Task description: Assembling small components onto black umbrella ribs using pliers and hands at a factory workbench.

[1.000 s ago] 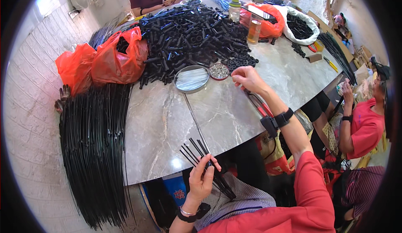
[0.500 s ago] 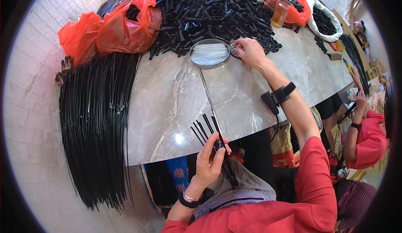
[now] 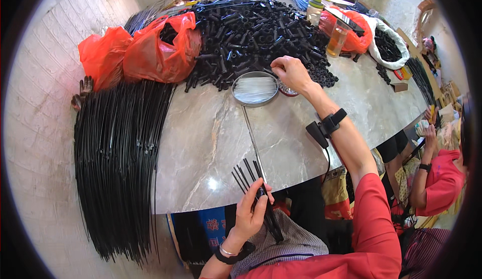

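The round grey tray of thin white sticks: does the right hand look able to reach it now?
Probably yes: the right hand is just off the upper right of the round grey tray, and nothing appears to cover the thin white sticks. Whether that hand holds anything is unclear.

From here, the only clear lettering is in bold red characters, one above another, on a blue panel below the table edge, just left of the left hand's fingers. Well right of those fingers, any print on the red-and-yellow sack is too unclear to read.
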Motion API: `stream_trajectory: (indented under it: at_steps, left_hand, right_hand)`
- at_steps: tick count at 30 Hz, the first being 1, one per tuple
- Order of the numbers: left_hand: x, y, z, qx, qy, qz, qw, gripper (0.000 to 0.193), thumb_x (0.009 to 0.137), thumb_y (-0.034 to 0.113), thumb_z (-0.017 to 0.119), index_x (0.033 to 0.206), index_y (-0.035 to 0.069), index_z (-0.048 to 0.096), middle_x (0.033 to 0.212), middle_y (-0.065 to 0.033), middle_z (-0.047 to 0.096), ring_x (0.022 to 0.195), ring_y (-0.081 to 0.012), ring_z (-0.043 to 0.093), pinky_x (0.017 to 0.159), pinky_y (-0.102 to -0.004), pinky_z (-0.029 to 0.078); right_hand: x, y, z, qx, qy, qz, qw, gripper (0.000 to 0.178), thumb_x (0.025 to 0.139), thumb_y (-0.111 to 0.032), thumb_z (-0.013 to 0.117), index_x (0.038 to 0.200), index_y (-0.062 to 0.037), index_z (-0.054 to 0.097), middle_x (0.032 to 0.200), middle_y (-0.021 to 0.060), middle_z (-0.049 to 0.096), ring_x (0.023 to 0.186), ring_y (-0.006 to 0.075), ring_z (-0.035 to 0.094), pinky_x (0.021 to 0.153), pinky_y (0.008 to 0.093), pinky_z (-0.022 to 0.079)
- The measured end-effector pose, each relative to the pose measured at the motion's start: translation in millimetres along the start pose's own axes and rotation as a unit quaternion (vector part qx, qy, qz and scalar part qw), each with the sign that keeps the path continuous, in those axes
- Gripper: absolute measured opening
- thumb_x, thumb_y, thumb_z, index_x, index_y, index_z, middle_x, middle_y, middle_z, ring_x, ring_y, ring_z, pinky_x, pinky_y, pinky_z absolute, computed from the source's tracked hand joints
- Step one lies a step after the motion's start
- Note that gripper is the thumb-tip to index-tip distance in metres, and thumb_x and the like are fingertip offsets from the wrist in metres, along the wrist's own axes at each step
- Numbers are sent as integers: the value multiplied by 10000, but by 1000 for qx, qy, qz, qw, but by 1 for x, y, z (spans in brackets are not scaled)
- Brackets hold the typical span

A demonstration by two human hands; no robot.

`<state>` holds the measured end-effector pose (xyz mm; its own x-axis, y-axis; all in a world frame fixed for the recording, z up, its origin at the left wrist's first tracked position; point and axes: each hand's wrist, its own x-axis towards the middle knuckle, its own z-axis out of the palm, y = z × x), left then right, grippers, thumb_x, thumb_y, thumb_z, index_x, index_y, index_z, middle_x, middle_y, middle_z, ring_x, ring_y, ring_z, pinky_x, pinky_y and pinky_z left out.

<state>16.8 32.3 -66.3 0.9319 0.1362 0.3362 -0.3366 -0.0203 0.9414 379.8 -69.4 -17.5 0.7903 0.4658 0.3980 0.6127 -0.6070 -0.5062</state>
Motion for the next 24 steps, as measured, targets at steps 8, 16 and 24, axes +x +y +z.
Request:
stream_trajectory:
  at_steps: [8,16,24]
  left_hand:
    - [10,-7,5,-59,37,-8,998,561,930,-45,474,1451,40,284,1186,-162,577,840,-150,612,759,-279,506]
    - [7,-5,8,-54,53,-11,997,844,909,-92,387,1496,270,-99,1249,-251,504,839,-207,609,733,-360,527]
    - [0,3,15,-47,59,14,997,907,914,-85,403,1466,303,-202,1303,-280,457,842,-209,614,721,-356,537]
  right_hand:
    - [30,-8,33,-82,-83,110,987,333,795,-338,681,939,-39,707,983,187,678,944,347,649,814,433,511]
    - [37,-9,44,-45,-32,113,992,298,753,-299,701,972,-98,724,993,157,684,943,323,653,827,406,512]
    - [28,-11,37,45,71,108,991,299,757,-238,714,1002,-67,712,968,167,682,891,336,655,789,413,505]
